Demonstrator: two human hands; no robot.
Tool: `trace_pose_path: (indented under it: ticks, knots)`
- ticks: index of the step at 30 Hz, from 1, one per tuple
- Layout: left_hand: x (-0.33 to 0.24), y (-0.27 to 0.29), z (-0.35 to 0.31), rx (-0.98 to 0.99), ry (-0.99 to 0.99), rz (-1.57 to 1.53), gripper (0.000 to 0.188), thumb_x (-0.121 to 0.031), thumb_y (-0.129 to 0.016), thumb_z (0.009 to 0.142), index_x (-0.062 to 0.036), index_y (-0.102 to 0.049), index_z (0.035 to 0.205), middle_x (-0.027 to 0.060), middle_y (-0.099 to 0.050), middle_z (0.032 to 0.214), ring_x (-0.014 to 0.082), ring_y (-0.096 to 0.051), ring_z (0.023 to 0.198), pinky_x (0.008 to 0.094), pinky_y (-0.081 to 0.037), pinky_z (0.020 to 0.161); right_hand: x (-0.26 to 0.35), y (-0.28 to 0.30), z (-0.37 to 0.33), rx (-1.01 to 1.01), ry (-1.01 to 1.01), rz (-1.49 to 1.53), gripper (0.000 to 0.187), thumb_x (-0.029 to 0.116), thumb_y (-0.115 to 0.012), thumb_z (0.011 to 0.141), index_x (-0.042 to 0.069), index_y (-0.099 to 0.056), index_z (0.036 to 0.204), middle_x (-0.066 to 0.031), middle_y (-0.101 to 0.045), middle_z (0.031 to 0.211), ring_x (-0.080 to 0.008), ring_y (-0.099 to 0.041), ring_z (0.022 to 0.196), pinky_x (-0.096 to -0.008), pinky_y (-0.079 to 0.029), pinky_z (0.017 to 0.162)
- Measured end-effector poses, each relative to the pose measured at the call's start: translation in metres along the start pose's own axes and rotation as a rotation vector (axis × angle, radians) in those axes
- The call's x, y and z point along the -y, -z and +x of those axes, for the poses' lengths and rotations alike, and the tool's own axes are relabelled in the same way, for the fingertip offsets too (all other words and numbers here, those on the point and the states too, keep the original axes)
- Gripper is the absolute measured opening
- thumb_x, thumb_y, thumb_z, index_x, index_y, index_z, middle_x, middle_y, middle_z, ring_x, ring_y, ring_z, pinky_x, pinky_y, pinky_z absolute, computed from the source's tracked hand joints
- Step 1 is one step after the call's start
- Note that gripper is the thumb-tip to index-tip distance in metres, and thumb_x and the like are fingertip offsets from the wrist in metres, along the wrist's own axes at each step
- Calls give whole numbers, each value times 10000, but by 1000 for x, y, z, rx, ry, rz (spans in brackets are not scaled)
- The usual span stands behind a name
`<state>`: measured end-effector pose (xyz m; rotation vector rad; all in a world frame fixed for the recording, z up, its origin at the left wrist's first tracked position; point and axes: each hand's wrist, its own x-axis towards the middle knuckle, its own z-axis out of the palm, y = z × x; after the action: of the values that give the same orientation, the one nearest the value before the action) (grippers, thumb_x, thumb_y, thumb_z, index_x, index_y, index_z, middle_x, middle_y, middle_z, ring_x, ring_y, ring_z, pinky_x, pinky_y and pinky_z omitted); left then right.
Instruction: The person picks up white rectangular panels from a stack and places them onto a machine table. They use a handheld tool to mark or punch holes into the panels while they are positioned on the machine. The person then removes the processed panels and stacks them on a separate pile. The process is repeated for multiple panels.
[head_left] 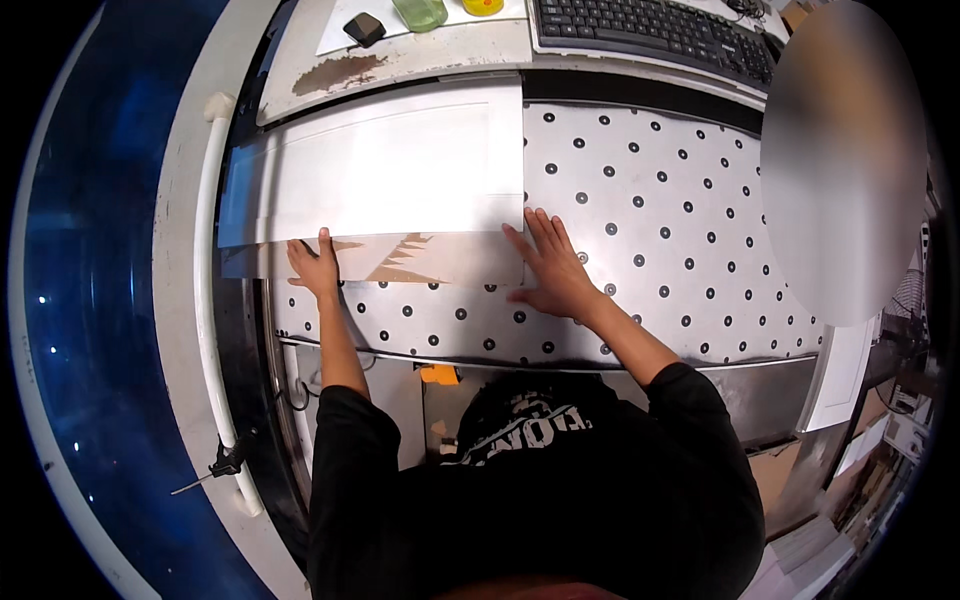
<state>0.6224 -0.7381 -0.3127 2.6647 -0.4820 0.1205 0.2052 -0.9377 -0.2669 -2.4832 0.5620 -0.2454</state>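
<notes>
A white panel with a recessed border [390, 165] lies flat on a light table top dotted with black round studs [665, 235]. Along the panel's near side runs a brownish strip [455, 258] with jagged tan patches; whether it is part of the panel or a separate sheet below, I cannot tell. My left hand [316, 268] rests at the near edge towards the left, fingers apart, touching the strip and edge. At the near right corner my right hand [560, 272] is spread open, fingertips beside or against the panel's right edge. Neither hand grasps anything.
Beyond the table, a worn white ledge [430, 55] carries a black keyboard [655, 38], a dark mouse-like block [364, 29] and a green container [420, 12]. A white rail [208, 270] runs along the left. Another white panel [845, 385] stands at the right.
</notes>
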Motion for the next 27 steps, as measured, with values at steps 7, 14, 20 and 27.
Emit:
trace_pose_path:
  ticks: [7,14,20,27]
  knots:
    - [2,-4,5,-4,-18,15,1070,-759,-505,881,70,-298,1524,222,-252,1618,359,-188,1519,751,6,1116,0,-22,-7,-76,35,-116,868,402,-703,885,33,-278,1545,-313,-304,1537,-461,-247,1471,-577,-170,1212]
    - [8,-10,9,-33,-26,12,1053,-743,-534,872,77,-340,1503,231,-276,1606,367,-224,1504,765,-9,1104,-2,-11,9,-120,-190,-46,919,403,-734,852,-68,-292,1505,-282,-336,1541,-441,-241,1480,-581,-111,1213]
    - [8,-13,6,-30,-27,17,1081,-778,-513,856,60,-328,1515,234,-267,1603,358,-217,1505,761,-17,1112,-18,-32,46,-352,-239,-46,768,282,-774,820,-86,-458,1415,-209,-412,1529,-391,-314,1460,-568,-142,1205]
    - [9,-8,6,-54,-20,14,1056,-750,-546,861,56,-335,1510,217,-284,1601,355,-220,1503,752,-9,1112,-11,-30,48,-375,-228,-60,737,288,-747,837,-106,-471,1395,-221,-467,1484,-391,-378,1421,-563,-176,1198]
